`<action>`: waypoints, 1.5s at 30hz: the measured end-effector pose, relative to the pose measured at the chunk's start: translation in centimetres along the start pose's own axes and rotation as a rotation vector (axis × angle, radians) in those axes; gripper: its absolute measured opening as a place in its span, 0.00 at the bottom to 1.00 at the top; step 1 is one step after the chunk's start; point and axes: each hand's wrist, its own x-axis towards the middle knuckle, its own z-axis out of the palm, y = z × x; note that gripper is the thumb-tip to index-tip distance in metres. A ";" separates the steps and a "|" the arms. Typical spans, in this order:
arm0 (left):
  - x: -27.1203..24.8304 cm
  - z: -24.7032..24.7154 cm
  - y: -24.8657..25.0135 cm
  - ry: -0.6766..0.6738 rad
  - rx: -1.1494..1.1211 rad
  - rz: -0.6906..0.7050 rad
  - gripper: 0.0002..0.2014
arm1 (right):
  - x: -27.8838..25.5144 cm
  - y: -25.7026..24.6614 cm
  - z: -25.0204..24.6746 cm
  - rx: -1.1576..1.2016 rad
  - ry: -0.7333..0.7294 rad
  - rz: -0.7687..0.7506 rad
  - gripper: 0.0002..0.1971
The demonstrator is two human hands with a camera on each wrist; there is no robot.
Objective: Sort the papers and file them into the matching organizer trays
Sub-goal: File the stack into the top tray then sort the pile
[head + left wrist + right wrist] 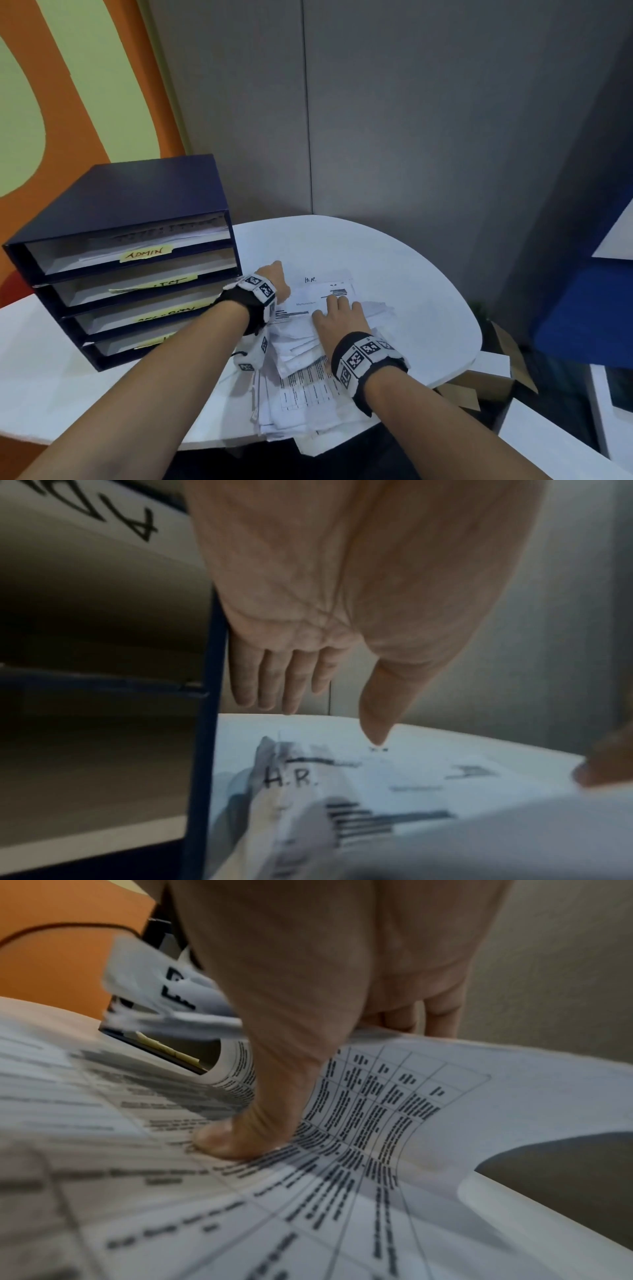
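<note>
A loose pile of printed papers (301, 387) lies on the white round table (411, 274), in front of me. Its top sheet (322, 291) is hand-marked "H.R." (291, 779). My right hand (337, 310) lies flat on that pile, and its thumb (232, 1139) presses on a sheet with a printed table. My left hand (275, 274) hovers at the top sheet's left edge with fingers (274, 685) straight and holds nothing. A dark blue organizer (130, 192) with several stacked trays stands at the left. Its top tray carries the label ADMIN (145, 254), and the lower labels are partly hidden.
A grey partition wall stands close behind the table. Cardboard boxes (479, 383) sit below the table's right edge, and a blue panel (582, 308) rises at the far right. Some sheets of the pile hang over the table's near edge (308, 442).
</note>
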 end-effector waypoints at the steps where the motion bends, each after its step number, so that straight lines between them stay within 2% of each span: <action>1: 0.0 0.4 -0.2 -0.009 0.057 0.016 0.23 | 0.1 0.0 0.1 0.014 -0.004 0.000 0.24; 4: 0.0 1.3 -0.4 -0.018 0.175 0.036 0.19 | 0.3 0.1 0.1 0.033 -0.021 0.001 0.26; 10: -0.2 1.8 -0.5 0.048 0.176 0.001 0.27 | 0.7 0.4 0.1 0.041 -0.036 -0.004 0.27; 16: -0.3 1.5 -0.1 0.060 0.282 0.037 0.14 | 0.7 0.4 0.2 0.051 -0.055 0.004 0.28; 20: -1.6 0.4 0.1 0.176 0.405 0.095 0.10 | 0.7 0.4 0.1 0.049 -0.061 0.006 0.28; 25: -4.1 -0.2 -0.6 0.267 0.361 0.161 0.07 | 0.8 0.3 0.1 0.030 -0.062 0.022 0.31; 30: -6.4 -0.3 -2.0 0.244 0.274 0.290 0.09 | 0.7 0.4 0.3 0.073 0.012 0.040 0.48; 34: -7.7 0.8 -3.0 0.142 0.173 0.406 0.06 | 0.6 0.1 0.2 0.019 0.009 0.008 0.56; 36: -7.8 0.7 -3.5 0.079 0.100 0.416 0.04 | 0.4 0.3 0.1 -0.039 -0.004 0.002 0.50; 40: -6.7 -0.7 -3.8 -0.064 -0.045 0.406 0.09 | -0.1 0.3 0.1 -0.092 0.056 0.008 0.31; 42: -5.9 -1.6 -3.4 -0.055 -0.154 0.383 0.10 | 0.1 0.2 0.0 -0.061 0.052 -0.006 0.27; 45: -4.4 -1.6 -2.5 0.029 -0.259 0.309 0.13 | 0.2 0.3 -0.2 0.043 0.003 -0.036 0.24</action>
